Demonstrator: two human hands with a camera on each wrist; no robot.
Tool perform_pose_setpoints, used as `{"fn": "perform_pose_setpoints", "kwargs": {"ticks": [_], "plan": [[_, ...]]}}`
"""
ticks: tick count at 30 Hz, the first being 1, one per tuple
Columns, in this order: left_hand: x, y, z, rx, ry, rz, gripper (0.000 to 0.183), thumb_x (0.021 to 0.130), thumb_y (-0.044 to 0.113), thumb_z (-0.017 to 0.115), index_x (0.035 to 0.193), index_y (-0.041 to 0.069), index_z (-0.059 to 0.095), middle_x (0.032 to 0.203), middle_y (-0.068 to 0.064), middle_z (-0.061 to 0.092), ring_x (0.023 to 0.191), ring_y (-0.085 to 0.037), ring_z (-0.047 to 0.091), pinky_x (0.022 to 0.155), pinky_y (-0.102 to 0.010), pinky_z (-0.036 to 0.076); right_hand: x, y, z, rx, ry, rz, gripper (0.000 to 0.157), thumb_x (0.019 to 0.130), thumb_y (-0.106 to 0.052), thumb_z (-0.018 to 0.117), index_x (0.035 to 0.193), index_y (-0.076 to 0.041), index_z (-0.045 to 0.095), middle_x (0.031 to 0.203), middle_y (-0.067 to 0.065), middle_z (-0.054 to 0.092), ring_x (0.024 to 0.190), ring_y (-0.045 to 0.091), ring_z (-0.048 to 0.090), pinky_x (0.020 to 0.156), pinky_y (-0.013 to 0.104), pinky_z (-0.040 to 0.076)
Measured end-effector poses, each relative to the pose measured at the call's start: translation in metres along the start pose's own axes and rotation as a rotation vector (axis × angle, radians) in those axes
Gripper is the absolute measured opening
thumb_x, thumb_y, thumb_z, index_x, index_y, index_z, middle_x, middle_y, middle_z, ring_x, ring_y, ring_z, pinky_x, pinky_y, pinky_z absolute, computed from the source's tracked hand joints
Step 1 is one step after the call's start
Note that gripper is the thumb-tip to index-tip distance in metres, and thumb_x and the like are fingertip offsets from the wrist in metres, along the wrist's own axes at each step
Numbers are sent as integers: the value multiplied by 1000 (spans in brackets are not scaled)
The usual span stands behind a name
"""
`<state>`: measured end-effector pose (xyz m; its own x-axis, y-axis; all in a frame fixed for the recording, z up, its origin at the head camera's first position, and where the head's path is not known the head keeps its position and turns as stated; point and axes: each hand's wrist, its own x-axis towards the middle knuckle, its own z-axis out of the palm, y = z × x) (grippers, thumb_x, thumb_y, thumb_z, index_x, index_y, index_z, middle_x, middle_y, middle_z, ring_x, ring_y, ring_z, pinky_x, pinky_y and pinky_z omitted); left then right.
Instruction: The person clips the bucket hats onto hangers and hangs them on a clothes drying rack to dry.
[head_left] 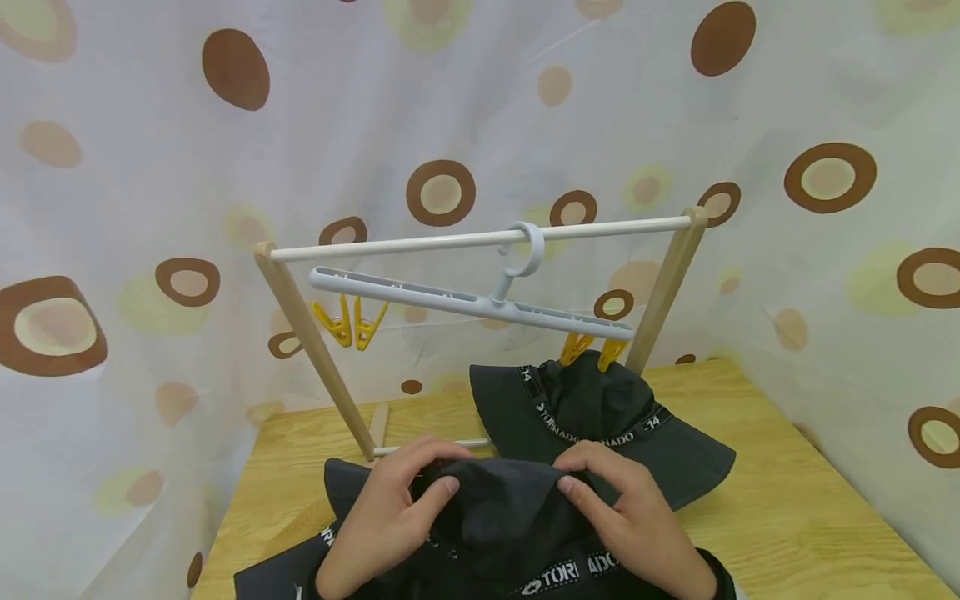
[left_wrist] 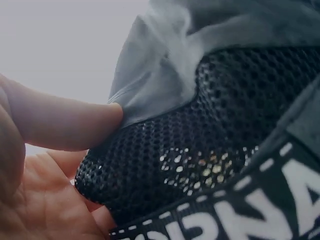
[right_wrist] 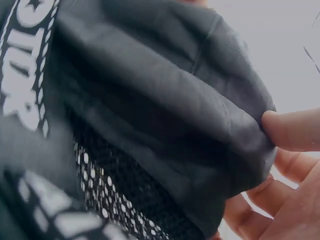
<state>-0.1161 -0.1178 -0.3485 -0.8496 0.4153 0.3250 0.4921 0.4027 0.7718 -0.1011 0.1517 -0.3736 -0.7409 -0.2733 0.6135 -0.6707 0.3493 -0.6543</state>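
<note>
hat (head_left: pixel 502 517) lies between left hand (head_left: pixel 393 512) and right hand (head_left: pixel 630 510), its crown pinched by both at opposite sides; even, light tension should smooth the cloth, while clearing the other hat (head_left: pixel 592 396) just beyond the right hand.

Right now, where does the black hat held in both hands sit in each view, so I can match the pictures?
Head: the held hat is at bottom centre, running off the lower edge.
Left wrist: the held hat fills the centre and right.
Right wrist: the held hat fills the left and centre.
Shared landmark: its white lettering.
</note>
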Motion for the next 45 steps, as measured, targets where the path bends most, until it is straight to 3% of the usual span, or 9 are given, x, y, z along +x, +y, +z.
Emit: {"fn": "perform_pose_setpoints", "kwargs": {"ticks": [4, 8, 14, 19, 23, 28, 34, 45], "plan": [[7, -15, 6, 37, -17, -25, 26, 96, 10, 63, 119, 22, 67, 114, 3, 67, 101, -12, 62, 90, -30, 52, 0, 1, 3, 67, -47, 3, 26, 94, 5, 60, 102, -19, 66, 94, -2, 68, 84, 6, 62, 75, 23, 51], [12, -19, 14, 64, -66, 32, 28, 98, 19, 62, 126, 23, 63, 121, 3, 64, 108, -13, 60, 94, -33, 51, 1, 0, 7, 51, -60, 43, 23, 96, 2, 59, 99, -20, 65, 92, -4, 68, 82, 4, 61, 73, 23, 51], [23, -12, 33, -64, -181, 182, 37, 102, 25, 56, 139, 25, 53, 140, 1, 56, 128, -16, 54, 107, -39, 46, 2, 2, 10, 81, -62, 13, 25, 95, 5, 57, 99, -19, 65, 92, -1, 68, 82, 6, 61, 73, 23, 49], [31, -9, 46, -138, -253, 201, 30, 104, 27, 52, 132, 19, 58, 127, -3, 64, 114, -11, 61, 99, -29, 50, 0, 4, 10, 120, -77, 18, 26, 96, 6, 56, 101, -18, 66, 96, 1, 69, 88, 7, 64, 78, 23, 51], [32, -9, 53, -146, -241, 176, 25, 104, 29, 52, 123, 18, 63, 114, -2, 67, 103, -9, 63, 93, -27, 52, -1, 5, 9, 106, -55, 35, 26, 96, 6, 56, 102, -18, 66, 96, 1, 70, 89, 5, 65, 79, 23, 52], [32, -9, 59, -120, -198, 135, 22, 104, 30, 52, 116, 18, 66, 110, 0, 68, 99, -7, 64, 91, -27, 52, -2, 6, 8, 75, -17, 50, 25, 95, 5, 57, 100, -17, 66, 93, 0, 69, 85, 5, 64, 75, 22, 52], [31, -12, 59, -171, -184, 71, 20, 103, 25, 53, 103, 15, 70, 98, -4, 72, 83, -3, 63, 79, -23, 53, -3, 6, 6, 59, 24, 107, 20, 95, 3, 58, 98, -15, 66, 88, -3, 66, 78, 4, 60, 70, 22, 50], [33, -11, 46, -227, -186, 159, 15, 102, 19, 56, 95, 13, 68, 90, -8, 69, 81, -3, 60, 78, -24, 52, -4, 8, 3, 88, -12, 127, 18, 95, 0, 61, 93, -17, 67, 84, -2, 67, 74, 3, 61, 65, 23, 51]]}}
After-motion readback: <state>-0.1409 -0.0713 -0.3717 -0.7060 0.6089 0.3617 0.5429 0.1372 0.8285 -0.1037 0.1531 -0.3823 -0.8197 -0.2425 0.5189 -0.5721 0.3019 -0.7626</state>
